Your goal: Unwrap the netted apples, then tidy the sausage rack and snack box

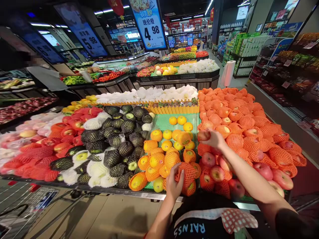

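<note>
The left hand (173, 183) curls round a netted fruit (187, 173) beside the near oranges (156, 160); the right hand (216, 139) clasps a bare apple (203, 135) farther right. A slack grip could let its smooth skin slip, bruising it.

1 round fruit (187, 173) wrapped in orange foam netting, held near the front edge of the display stand (149, 195), 1 red apple (203, 135), visible skin bare, partly hidden, held farther from that edge
</note>
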`<state>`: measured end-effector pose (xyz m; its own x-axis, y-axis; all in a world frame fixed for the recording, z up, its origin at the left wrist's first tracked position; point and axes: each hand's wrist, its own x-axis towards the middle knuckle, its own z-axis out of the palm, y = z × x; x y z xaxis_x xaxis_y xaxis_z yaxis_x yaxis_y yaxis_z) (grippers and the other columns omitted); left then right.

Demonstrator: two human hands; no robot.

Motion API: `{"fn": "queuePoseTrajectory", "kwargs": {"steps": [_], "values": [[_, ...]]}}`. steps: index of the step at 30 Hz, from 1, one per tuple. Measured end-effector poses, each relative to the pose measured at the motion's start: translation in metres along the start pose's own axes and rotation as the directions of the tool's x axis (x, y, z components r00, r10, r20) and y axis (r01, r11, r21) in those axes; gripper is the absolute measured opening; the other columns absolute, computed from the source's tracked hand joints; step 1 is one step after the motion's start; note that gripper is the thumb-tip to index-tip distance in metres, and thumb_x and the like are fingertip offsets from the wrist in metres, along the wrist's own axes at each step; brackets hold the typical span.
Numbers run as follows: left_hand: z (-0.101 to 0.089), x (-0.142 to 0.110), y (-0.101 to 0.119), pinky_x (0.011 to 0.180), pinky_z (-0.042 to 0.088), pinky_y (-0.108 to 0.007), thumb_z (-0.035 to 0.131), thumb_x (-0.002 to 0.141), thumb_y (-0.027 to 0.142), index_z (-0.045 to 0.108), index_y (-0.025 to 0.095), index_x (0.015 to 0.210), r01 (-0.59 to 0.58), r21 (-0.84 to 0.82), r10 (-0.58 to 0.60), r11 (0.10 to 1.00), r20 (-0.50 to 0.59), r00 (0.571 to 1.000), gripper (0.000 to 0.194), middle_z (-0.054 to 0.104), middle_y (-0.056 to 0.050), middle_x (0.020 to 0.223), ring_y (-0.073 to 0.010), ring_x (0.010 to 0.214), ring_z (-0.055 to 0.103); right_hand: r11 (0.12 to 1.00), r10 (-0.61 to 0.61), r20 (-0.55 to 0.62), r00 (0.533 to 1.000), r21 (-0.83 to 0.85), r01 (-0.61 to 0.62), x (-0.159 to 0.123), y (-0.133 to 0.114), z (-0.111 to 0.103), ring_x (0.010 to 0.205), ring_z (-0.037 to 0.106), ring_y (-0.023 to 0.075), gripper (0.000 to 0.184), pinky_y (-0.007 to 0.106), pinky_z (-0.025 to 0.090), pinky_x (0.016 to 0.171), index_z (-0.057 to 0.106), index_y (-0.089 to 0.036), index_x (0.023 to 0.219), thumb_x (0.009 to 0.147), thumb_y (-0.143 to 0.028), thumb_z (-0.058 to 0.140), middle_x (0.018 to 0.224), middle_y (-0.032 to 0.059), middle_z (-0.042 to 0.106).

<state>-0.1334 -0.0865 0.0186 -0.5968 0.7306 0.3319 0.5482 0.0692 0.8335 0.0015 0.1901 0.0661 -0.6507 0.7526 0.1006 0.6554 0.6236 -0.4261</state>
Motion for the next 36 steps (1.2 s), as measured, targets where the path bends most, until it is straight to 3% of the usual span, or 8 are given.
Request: {"fn": "queuePoseTrajectory", "kwargs": {"steps": [7, 12, 17, 20, 22, 26, 31, 36], "values": [[-0.012, 0.002, -0.005, 0.071, 0.056, -0.03, 0.055, 0.095, 0.043, 0.064, 0.016, 0.115, 0.054, 0.028, -0.052, 0.998, -0.037, 0.998, 0.035, 0.071, -0.008, 0.089, -0.0198, 0.077, 0.07, 0.992, -0.117, 0.227, 0.967, -0.018, 0.124, 0.055, -0.016, 0.058, 0.106, 0.065, 0.0315, 0.066, 0.038, 0.05, 0.087, 0.063, -0.017, 0.127, 0.065, -0.021, 0.084, 0.114, 0.0122, 0.071], [-0.024, -0.005, -0.03, 0.062, 0.051, -0.028, 0.056, 0.094, 0.048, 0.063, 0.016, 0.112, 0.16, 0.071, -0.156, 0.984, -0.064, 0.986, 0.038, 0.061, 0.0, 0.073, -0.0166, 0.064, 0.06, 0.987, -0.161, 0.261, 0.952, 0.049, 0.154, 0.047, -0.002, 0.047, 0.13, 0.054, 0.0327, 0.083, 0.041, 0.047, 0.104, 0.049, -0.017, 0.145, 0.07, -0.025, 0.083, 0.143, 0.0152, 0.057], [-0.022, -0.001, -0.037, 0.075, 0.055, -0.033, 0.055, 0.096, 0.043, 0.063, 0.017, 0.119, 0.129, 0.085, -0.128, 0.988, -0.016, 0.992, 0.036, 0.067, -0.007, 0.092, -0.02, 0.081, 0.066, 0.99, -0.042, -0.097, 0.994, 0.134, 0.054, -0.03, 0.053, -0.013, 0.131, 0.054, 0.0293, 0.058, 0.045, 0.044, 0.109, 0.046, -0.017, 0.146, 0.096, -0.044, 0.055, 0.146, 0.013, 0.055], [-0.014, 0.007, -0.036, 0.084, 0.054, -0.036, 0.054, 0.096, 0.032, 0.07, 0.019, 0.116, -0.087, 0.136, 0.091, 0.987, -0.028, 0.995, 0.029, 0.063, -0.01, 0.106, -0.0217, 0.097, 0.064, 0.97, 0.243, -0.121, 0.963, 0.031, -0.241, -0.113, 0.108, -0.032, 0.102, 0.069, 0.03, 0.042, 0.042, 0.053, 0.088, 0.062, -0.018, 0.127, 0.095, -0.044, 0.052, 0.117, 0.0138, 0.071], [-0.005, 0.012, -0.034, 0.084, 0.054, -0.035, 0.053, 0.095, 0.025, 0.074, 0.02, 0.111, -0.214, 0.161, 0.22, 0.963, -0.018, 0.975, 0.027, 0.058, -0.011, 0.109, -0.0213, 0.099, 0.062, 0.907, 0.407, -0.043, 0.912, -0.1, -0.409, -0.17, 0.138, -0.025, 0.088, 0.07, 0.0305, 0.032, 0.039, 0.052, 0.077, 0.069, -0.017, 0.113, 0.091, -0.037, 0.055, 0.095, 0.0137, 0.074], [0.02, 0.015, -0.022, 0.085, 0.055, -0.035, 0.05, 0.094, 0.016, 0.075, 0.022, 0.11, -0.355, 0.06, 0.343, 0.933, 0.154, 0.927, 0.03, 0.058, -0.01, 0.111, -0.0214, 0.103, 0.062, 0.902, 0.43, 0.05, 0.902, -0.076, -0.426, -0.254, 0.159, 0.015, 0.087, 0.069, 0.0267, 0.026, 0.036, 0.051, 0.078, 0.071, -0.02, 0.106, 0.088, -0.032, 0.057, 0.094, 0.0107, 0.073], [0.058, 0.0, 0.007, 0.084, 0.057, -0.033, 0.05, 0.089, 0.009, 0.072, 0.024, 0.116, -0.433, -0.077, 0.432, 0.898, 0.336, 0.837, 0.038, 0.06, -0.009, 0.113, -0.0175, 0.096, 0.062, 0.923, 0.345, -0.175, 0.922, -0.117, -0.367, -0.28, 0.142, 0.051, 0.106, 0.062, 0.0297, 0.032, 0.043, 0.047, 0.096, 0.069, -0.017, 0.115, 0.096, -0.026, 0.044, 0.115, 0.014, 0.068], [0.079, -0.028, 0.03, 0.084, 0.058, -0.03, 0.048, 0.08, 0.002, 0.069, 0.025, 0.122, -0.52, -0.178, 0.538, 0.835, 0.458, 0.707, 0.052, 0.062, -0.009, 0.115, -0.0178, 0.099, 0.063, 0.883, 0.407, -0.173, 0.897, -0.178, -0.435, -0.268, 0.141, 0.054, 0.104, 0.062, 0.0304, 0.033, 0.042, 0.047, 0.094, 0.066, -0.011, 0.114, 0.097, -0.024, 0.041, 0.114, 0.0188, 0.066]]}}
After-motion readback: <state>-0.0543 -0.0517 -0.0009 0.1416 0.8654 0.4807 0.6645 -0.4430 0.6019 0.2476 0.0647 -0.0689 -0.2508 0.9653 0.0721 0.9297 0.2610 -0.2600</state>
